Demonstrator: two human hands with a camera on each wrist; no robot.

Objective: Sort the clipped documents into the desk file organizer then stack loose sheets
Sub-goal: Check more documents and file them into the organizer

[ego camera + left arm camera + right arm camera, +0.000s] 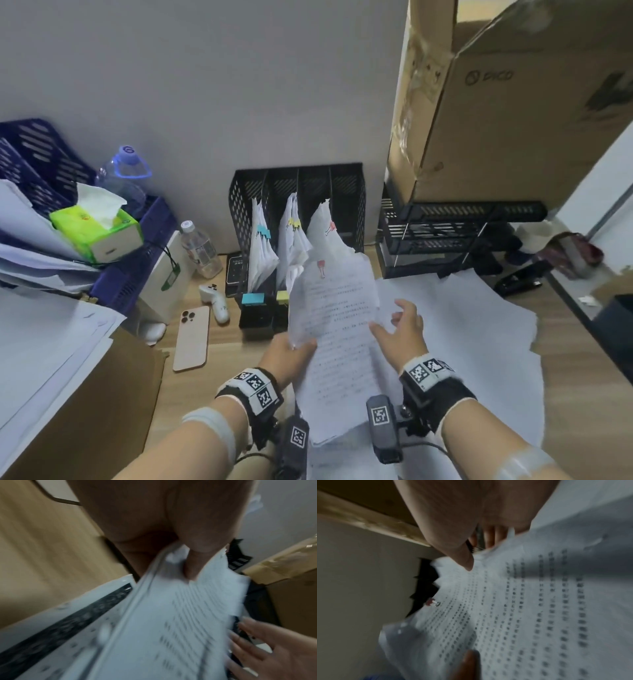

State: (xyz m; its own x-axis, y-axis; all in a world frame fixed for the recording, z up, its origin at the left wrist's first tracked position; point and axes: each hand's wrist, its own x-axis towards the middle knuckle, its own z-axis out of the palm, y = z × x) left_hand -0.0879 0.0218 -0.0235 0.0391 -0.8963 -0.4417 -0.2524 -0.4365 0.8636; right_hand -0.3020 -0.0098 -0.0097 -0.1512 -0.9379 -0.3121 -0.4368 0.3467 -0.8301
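Clipped document (337, 329), pinched by left hand (286, 354), hides organizer's (239, 212) front; right hand (402, 337) spread, empty.

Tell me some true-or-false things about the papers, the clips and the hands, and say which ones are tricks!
1. The left hand holds the document with the red clip. True.
2. The right hand grips a water bottle. False: its fingers are spread, open, beside the document's right edge.
3. The black file organizer already has clipped papers in it. True: blue-clipped papers, yellow-clipped papers and another red-clipped bundle stand in its slots.
4. The phone lies on top of the tissue box. False: it lies flat on the wooden desk.
5. Loose white sheets lie on the desk to the right of the hands. True.
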